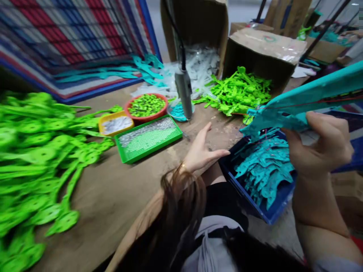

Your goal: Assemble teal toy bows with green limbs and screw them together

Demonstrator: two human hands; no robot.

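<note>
My right hand [326, 141] pinches a long teal plastic part [286, 113] between thumb and fingers, at the right. Thin red wires run along this part. Beneath it stands a dark blue crate [265, 215] holding a heap of similar teal parts [265, 164]. My left hand [200, 151] is over the near table edge, thumb and fingers apart, with nothing in it. Ahead of it hangs a grey electric screwdriver [183, 92], tip down. Left of that hand lies a green tray [149, 139] with a perforated bed and small metal pieces, probably screws.
Bright green plastic parts [42, 158] cover the table's left side; more green parts [238, 92] lie before a cardboard box [263, 45]. A red bowl [133, 115], a yellow dish [101, 126] and a small bowl of teal pieces [178, 111] stand nearby. Clear plastic parts [198, 64] lie behind.
</note>
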